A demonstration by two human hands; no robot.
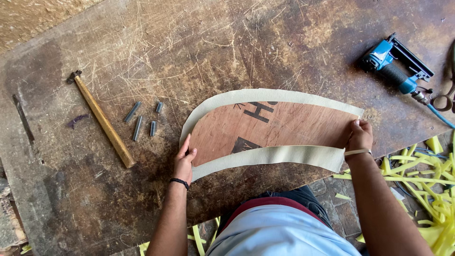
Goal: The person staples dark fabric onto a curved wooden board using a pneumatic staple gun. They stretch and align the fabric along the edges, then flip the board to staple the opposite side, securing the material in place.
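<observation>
A curved plywood piece (279,128) lies on the worn workbench (199,47), with beige fabric (275,155) folded over its far and near edges. My left hand (184,160) rests flat on the left tip of the piece, fingers pressing the fabric. My right hand (359,135) pinches the fabric at the right end of the board. Dark printed marks show on the bare wood between the fabric bands.
A wooden-handled hammer (103,121) lies to the left, with several grey staple strips (142,121) beside it. A blue pneumatic stapler (395,66) with a hose sits at the far right. Yellow foam scraps (426,185) litter the floor at the right.
</observation>
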